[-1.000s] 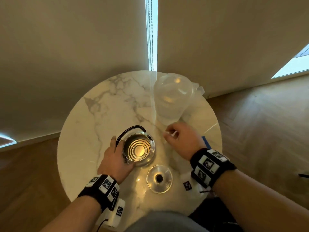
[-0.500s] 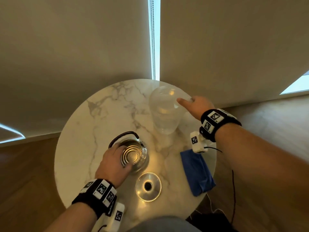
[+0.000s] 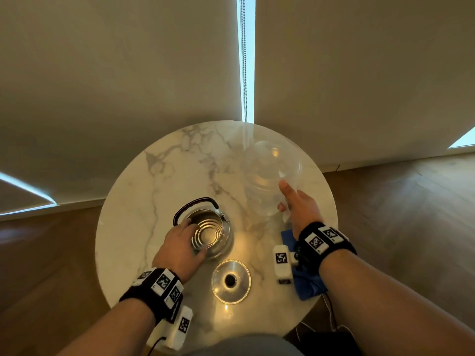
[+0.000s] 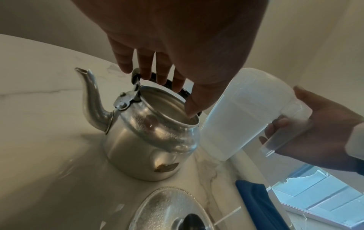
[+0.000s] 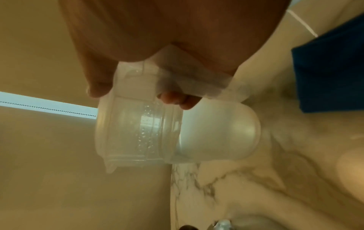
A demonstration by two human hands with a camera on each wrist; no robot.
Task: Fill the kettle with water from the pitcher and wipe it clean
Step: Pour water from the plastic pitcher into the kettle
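A steel kettle [image 3: 218, 242] stands open at the middle of the round marble table [image 3: 133, 201], its black handle folded back. My left hand [image 3: 194, 237] holds it at the rim: in the left wrist view the thumb hooks inside the opening and the fingers [image 4: 149, 70] lie on the handle. A clear plastic pitcher [image 3: 270, 170] holding water stands at the back right. My right hand [image 3: 285, 199] grips its handle, with the fingers [image 5: 175, 99] curled round it. Whether the pitcher's base [image 4: 222, 155] has left the table, I cannot tell.
The kettle's lid [image 3: 230, 281] lies upside down near the front edge, just right of my left wrist. A blue cloth [image 3: 305, 286] lies at the table's right edge, partly under my right wrist. Blinds hang close behind the table, and wooden floor surrounds it.
My right hand left the spot beside the kettle, reached to the back right and took hold of the pitcher's handle. My left hand has stayed on the kettle.
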